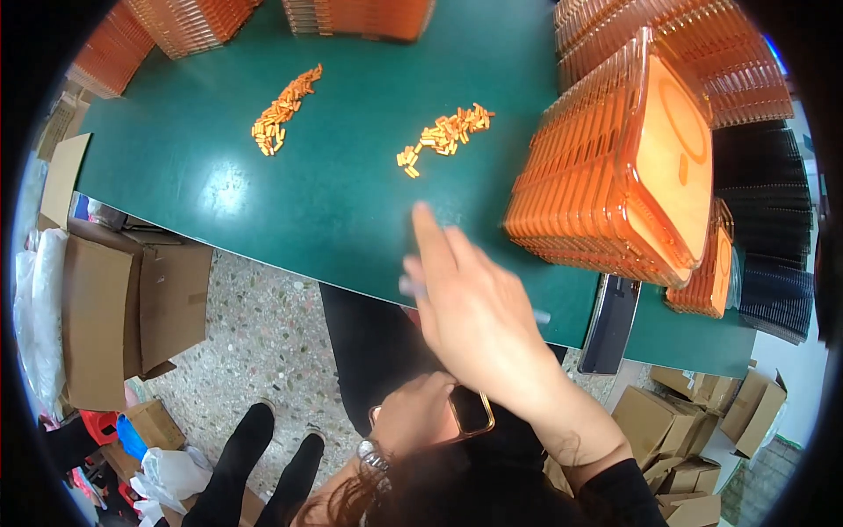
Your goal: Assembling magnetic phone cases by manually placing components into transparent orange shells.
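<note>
My left hand [414, 406], with a watch at its wrist, is closed on a phone case [475, 411] with a shiny orange-gold rim, low in front of my body. Part of the case lies hidden behind my hands. Above it, my right hand [479, 303] reaches over the table's near edge, index finger stretched out and thumb apart; it is slightly blurred, and I see nothing held in it. Beyond that fingertip lies a loose pile of small orange pieces [448, 132] on the green table [351, 193]. A second such pile [283, 110] sits farther left.
A tall stack of orange phone cases [606, 176] stands right of my right hand. More orange stacks [360, 16] line the far edge; black stacks [764, 202] stand far right. A dark phone [609, 323] lies at the near edge. Cardboard boxes [101, 316] flank the table on the floor.
</note>
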Demonstrator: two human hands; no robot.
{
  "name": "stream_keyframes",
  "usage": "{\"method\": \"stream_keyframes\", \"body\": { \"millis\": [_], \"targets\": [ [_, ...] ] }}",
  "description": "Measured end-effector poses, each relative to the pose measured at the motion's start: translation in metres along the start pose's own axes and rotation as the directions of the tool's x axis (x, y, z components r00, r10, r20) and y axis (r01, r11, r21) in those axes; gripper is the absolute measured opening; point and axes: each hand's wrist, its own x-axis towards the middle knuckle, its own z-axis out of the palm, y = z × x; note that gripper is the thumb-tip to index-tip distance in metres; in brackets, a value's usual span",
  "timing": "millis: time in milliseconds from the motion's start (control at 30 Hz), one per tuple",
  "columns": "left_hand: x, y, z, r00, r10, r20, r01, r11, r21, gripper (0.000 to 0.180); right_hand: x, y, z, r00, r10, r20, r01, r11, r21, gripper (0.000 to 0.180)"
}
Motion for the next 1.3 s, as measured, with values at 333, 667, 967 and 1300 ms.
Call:
{"method": "stream_keyframes", "body": {
  "millis": [333,667,967,1300],
  "targets": [
    [-0.009,-0.018,-0.010,0.998,-0.046,-0.036,0.038,0.981,-0.191,0.012,0.021,0.010,0.010,0.999,0.023,0.022,-0.019,0.987,-0.158,0.047],
    [-0.010,-0.029,-0.001,0.994,-0.096,0.045,0.104,0.954,-0.280,0.016,0.024,0.020,0.007,0.975,0.166,-0.150,-0.148,0.981,0.125,0.009],
    [-0.020,-0.024,-0.010,0.995,-0.006,-0.101,-0.007,0.992,-0.127,0.016,-0.007,0.006,-0.011,0.993,0.114,0.031,-0.118,0.951,0.286,0.008],
    [0.005,0.011,-0.039,0.993,-0.092,0.076,0.107,0.968,-0.226,0.011,-0.130,0.065,0.010,0.961,-0.153,0.232,0.084,0.956,0.282,0.013]
  ]
}}
